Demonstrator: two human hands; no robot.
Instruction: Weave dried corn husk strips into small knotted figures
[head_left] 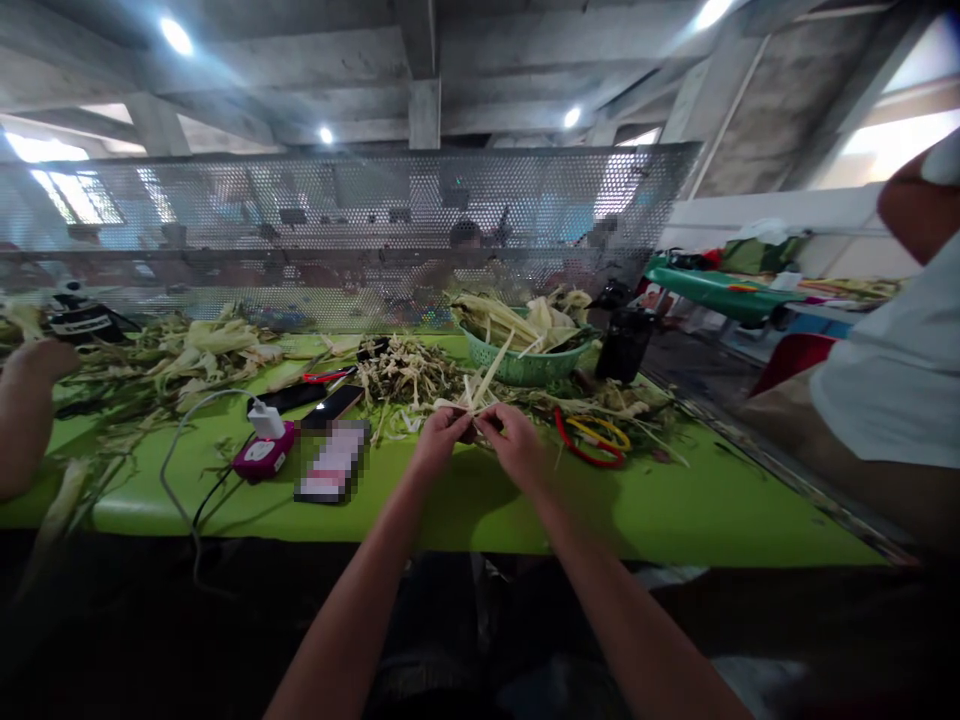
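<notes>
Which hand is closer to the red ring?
Right. The right hand is just left of the red ring; the left hand lies beyond it, farther left. Both pinch husk strips.

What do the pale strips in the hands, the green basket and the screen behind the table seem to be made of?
The pale strips, pinched by left hand and right hand: probably dried plant leaf or husk; matte, fibrous, pale yellow. The green basket: likely moulded plastic; even colour, open lattice wall. The screen: apparently perforated sheet metal; grey, regular small holes.

Both forearms are stretched forward; the left hand and right hand are held together, fingertips pinched closed.
</notes>
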